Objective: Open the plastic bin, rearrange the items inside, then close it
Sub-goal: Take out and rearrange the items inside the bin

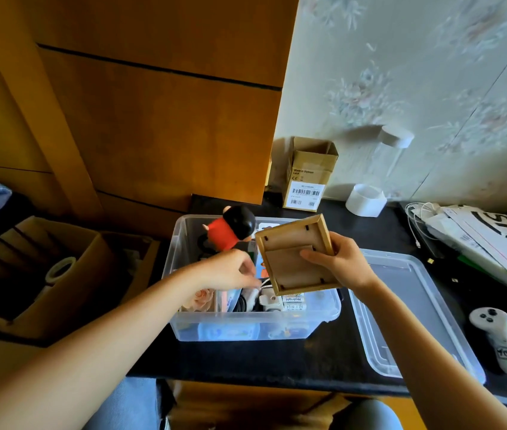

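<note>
While the clear bin (184, 324) stands lidless, right hand (339, 259) grips a wooden frame (295, 256); left hand (230, 270) pinches inside.

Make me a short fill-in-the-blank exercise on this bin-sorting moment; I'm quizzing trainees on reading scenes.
1. The right hand holds a wooden ____ above the plastic bin.
2. The bin's lid lies on the black table to the bin's ____.
3. The left hand reaches ____ the bin.
4. The doll in the bin wears a ____ top.

Missing words: frame; right; into; red
</note>
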A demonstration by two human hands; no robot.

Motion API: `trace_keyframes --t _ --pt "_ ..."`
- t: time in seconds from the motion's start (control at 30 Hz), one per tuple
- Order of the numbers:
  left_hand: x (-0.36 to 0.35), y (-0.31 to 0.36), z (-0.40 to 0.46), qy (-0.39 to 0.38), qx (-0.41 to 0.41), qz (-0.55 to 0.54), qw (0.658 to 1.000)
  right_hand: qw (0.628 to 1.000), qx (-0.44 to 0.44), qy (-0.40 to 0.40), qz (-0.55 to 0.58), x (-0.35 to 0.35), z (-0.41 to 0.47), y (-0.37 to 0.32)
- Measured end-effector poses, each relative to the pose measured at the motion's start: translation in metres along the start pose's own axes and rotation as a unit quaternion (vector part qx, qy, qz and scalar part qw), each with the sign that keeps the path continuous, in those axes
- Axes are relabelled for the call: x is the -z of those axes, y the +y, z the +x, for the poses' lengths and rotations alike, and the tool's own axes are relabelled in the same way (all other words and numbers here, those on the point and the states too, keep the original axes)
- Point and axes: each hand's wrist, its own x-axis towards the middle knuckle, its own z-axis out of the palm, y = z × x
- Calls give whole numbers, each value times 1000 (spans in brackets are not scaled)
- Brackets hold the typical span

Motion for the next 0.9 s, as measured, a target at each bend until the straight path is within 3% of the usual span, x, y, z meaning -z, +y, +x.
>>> trace_keyframes --t 0.1,0.27,0.57,0.9 --pt "-9 6 6 -115 -22 158 981 998 -2 35 59 -7 -3 10" --pt "-25 12 22 -210 20 222 952 998 15 32 45 -21 -6 28" --pt "-25 15 31 -282 66 244 925 998 20 50 -30 -29 -2 35" --pt "-18 25 24 -301 51 385 871 995 21 66 -72 -31 -2 40"
